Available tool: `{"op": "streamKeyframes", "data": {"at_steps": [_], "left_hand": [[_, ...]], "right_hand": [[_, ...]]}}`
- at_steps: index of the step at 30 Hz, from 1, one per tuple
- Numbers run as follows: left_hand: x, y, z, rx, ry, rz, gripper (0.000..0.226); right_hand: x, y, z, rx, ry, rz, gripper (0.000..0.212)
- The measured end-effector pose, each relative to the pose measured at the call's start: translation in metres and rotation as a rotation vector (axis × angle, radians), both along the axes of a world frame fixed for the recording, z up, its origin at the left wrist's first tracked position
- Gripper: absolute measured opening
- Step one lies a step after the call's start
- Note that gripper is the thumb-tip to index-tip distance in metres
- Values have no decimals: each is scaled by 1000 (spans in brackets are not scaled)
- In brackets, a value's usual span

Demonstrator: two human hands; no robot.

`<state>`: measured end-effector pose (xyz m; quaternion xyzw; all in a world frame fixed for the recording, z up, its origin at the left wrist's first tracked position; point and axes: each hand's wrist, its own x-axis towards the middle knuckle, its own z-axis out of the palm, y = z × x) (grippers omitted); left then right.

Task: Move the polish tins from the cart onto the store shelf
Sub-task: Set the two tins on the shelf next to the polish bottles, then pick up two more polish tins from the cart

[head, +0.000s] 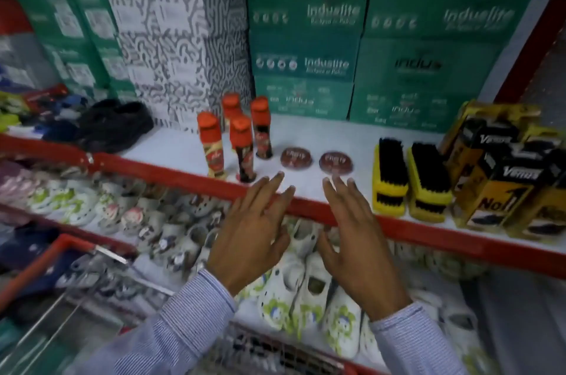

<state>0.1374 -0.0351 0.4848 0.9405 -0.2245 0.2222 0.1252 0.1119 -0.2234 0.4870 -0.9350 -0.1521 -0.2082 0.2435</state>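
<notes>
Two round dark-red polish tins lie flat side by side on the white store shelf (pixel 321 132): the left tin (pixel 296 157) and the right tin (pixel 336 162). My left hand (pixel 255 229) hovers open just in front of the left tin, fingers spread over the shelf's red front edge. My right hand (pixel 355 236) is open too, fingertips a little short of the right tin. Neither hand holds anything. The cart (pixel 58 270), red-framed with wire mesh, is at the lower left; I see no tins in its visible part.
Several orange-capped polish bottles (pixel 242 144) stand left of the tins. Two yellow brushes (pixel 410 181) and yellow-black boxes (pixel 508 178) stand to the right. Green shoe boxes (pixel 367 37) are stacked behind. A lower shelf holds white children's clogs (pixel 306 292).
</notes>
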Motion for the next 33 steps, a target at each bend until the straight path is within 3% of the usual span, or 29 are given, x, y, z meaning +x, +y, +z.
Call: {"op": "streamKeyframes", "data": {"at_steps": [2,5,9,16,22,26,28,33], "left_hand": [[-29,14,-39,-6,2,18,63],[-71,31,-109,60,146,46,71],[-120,48,-212,142,435,135,83],[-175,50,-373,248,1019,172,81],[-186,41,-457,228,1311,155,87],[-190,37,-492,226,1407,112,87],[-191,36,-510,249,1378,87,68],[-192,34,-535,286,1321,46,38]], "right_hand": [[-27,6,-31,-44,-8,12,76],[-62,16,-93,-111,67,47,81],[-103,34,-194,-215,297,91,88],[-152,64,-382,-385,769,88,110],[-157,80,-463,-487,1141,79,98],[-160,85,-487,-513,1230,39,73],[-158,86,-498,-531,1212,15,65],[-151,81,-506,-542,1218,32,82]]}}
